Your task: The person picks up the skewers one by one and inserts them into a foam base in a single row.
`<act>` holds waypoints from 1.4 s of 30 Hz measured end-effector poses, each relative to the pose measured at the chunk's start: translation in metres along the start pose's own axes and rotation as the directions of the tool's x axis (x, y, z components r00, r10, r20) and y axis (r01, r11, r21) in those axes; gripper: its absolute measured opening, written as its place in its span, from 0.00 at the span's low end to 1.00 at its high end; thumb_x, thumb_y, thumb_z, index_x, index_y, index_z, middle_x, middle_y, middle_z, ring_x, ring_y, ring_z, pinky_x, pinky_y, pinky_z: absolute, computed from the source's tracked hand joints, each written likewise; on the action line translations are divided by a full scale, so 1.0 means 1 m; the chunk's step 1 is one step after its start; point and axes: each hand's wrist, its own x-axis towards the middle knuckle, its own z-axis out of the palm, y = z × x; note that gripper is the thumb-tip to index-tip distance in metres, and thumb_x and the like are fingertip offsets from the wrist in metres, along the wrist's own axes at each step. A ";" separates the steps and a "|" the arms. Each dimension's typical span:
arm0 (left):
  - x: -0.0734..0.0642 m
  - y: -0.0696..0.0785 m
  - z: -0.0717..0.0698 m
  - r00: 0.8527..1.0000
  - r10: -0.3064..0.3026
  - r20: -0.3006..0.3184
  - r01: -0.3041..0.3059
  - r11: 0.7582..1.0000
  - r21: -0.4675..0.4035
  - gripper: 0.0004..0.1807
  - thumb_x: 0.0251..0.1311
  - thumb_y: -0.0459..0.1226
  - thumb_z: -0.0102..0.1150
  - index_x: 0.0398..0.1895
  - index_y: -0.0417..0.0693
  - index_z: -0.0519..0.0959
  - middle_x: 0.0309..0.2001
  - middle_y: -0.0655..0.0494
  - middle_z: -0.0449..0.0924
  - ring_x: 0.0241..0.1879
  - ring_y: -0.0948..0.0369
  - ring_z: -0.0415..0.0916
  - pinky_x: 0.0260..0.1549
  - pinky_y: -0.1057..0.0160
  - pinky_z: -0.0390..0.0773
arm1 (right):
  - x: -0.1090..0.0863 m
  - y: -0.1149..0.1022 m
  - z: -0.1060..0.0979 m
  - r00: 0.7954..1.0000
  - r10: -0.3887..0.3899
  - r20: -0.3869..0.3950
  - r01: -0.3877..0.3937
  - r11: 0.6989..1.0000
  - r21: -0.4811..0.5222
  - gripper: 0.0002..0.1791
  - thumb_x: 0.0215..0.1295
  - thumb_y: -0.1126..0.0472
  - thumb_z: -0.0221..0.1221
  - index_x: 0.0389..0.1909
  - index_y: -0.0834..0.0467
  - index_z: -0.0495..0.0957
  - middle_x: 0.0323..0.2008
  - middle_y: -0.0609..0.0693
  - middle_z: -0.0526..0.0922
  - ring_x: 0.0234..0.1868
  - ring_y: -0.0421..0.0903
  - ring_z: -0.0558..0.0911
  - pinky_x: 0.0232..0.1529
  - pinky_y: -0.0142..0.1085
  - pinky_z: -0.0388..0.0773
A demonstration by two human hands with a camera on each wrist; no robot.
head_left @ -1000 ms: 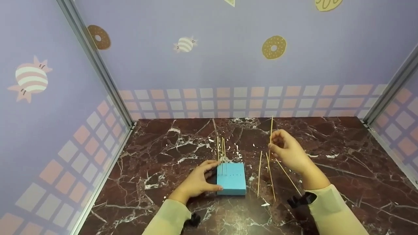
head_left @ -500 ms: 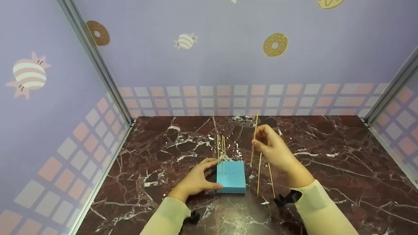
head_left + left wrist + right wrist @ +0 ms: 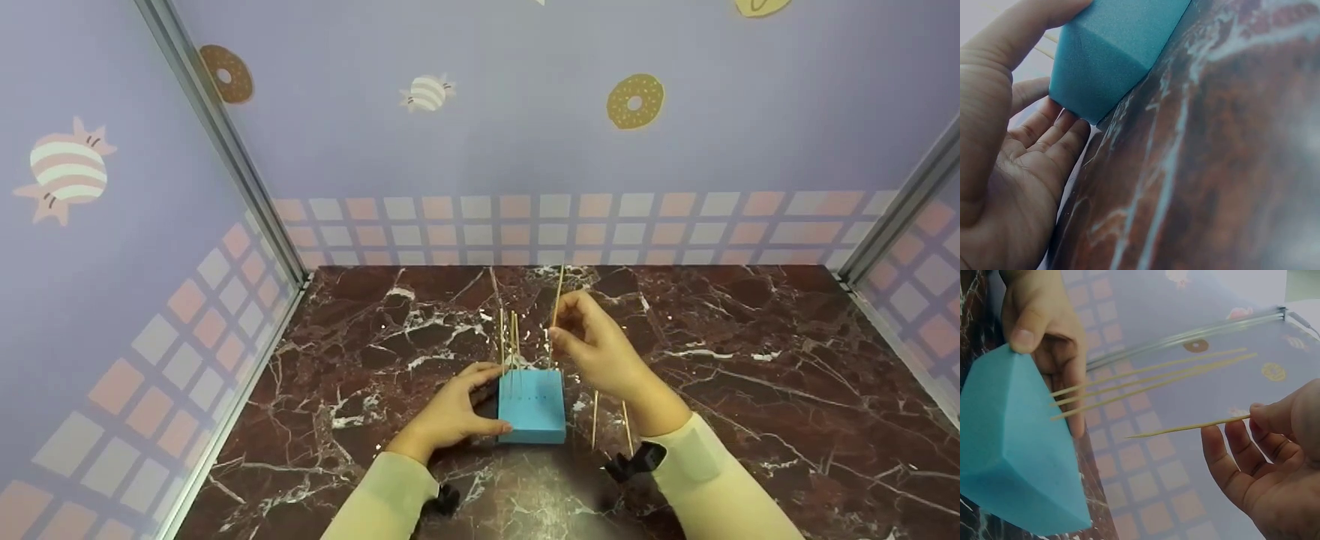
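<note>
Lower centre of the head view: the left hand [image 3: 454,412] grips a blue foam block [image 3: 536,420] bearing three wooden skewers [image 3: 514,337]; right of centre, the right hand [image 3: 600,352] pinches a pointed skewer [image 3: 1185,428].

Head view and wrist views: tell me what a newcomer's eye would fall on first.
Probably the bright blue block on the dark, white-veined table, held at its left side by the left hand. Three thin sticks stand in it, and the right hand pinches a fourth stick, its pointed tip apart from the block. Behind, a large doughnut picture marks the lilac wall.
</note>
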 end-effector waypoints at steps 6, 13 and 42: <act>0.000 0.000 0.001 1.000 0.006 -0.016 -0.005 0.999 0.051 0.56 0.54 0.43 0.91 0.86 0.45 0.72 0.84 0.47 0.69 0.87 0.41 0.63 0.91 0.35 0.60 | -0.002 0.009 0.010 0.999 -0.015 0.034 0.015 1.000 0.013 0.11 0.83 0.73 0.58 0.58 0.67 0.70 0.43 0.63 0.82 0.40 0.50 0.85 0.41 0.39 0.93; 0.000 0.001 -0.002 1.000 0.002 -0.007 -0.001 0.997 0.074 0.55 0.57 0.46 0.90 0.87 0.49 0.71 0.84 0.48 0.68 0.87 0.41 0.64 0.89 0.33 0.63 | -0.002 0.013 0.018 0.998 -0.032 0.060 0.033 0.999 -0.015 0.10 0.82 0.74 0.60 0.56 0.63 0.72 0.44 0.65 0.83 0.43 0.64 0.88 0.49 0.53 0.97; 0.000 0.000 -0.002 1.000 0.008 0.002 -0.008 0.998 0.069 0.55 0.57 0.46 0.89 0.87 0.49 0.71 0.84 0.48 0.68 0.86 0.42 0.64 0.89 0.34 0.63 | -0.004 0.024 0.029 0.991 -0.051 0.124 0.053 0.998 -0.014 0.11 0.80 0.73 0.62 0.57 0.63 0.76 0.44 0.62 0.84 0.45 0.63 0.90 0.49 0.44 0.98</act>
